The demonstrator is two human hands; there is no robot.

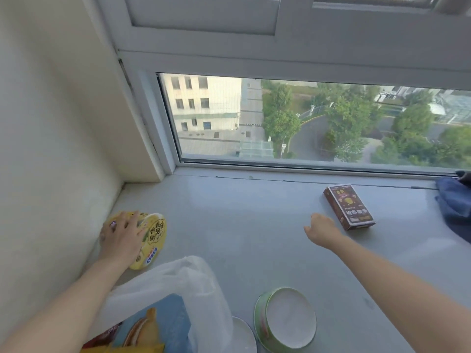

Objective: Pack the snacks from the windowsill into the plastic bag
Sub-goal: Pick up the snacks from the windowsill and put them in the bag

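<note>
Snack tub (153, 235), yellow, round, printed lid: lies tilted on the windowsill (242, 225) in the far-left corner, against the wall (51, 123). Left hand (122, 238) lies over it, fingers (137, 222) spread and curved round the lid and rim, grasping it.

Snack box (349, 206), dark brown, rectangular, printed face up: flat on the sill toward the right, near the window pane (305, 123). Right hand (322, 229) hovers just beside its near-left corner, not touching; fingers released, bent loosely downward, holding nothing.

Plastic bag (198, 289), thin, translucent white: at the near edge of the sill, between the two forearms, mouth open. Inside it, a blue packet (163, 322) with a yellow picture; red and yellow wrappers show beside that at the bottom edge, contents not readable.

Green cup (285, 319), round, white foil top: on its side at the near edge, right of the bag, top toward the camera.

White disc (242, 335): partly seen between bag and cup; cannot tell what it is.

Blue cloth (453, 210): bunched at the far-right edge of the sill.
</note>
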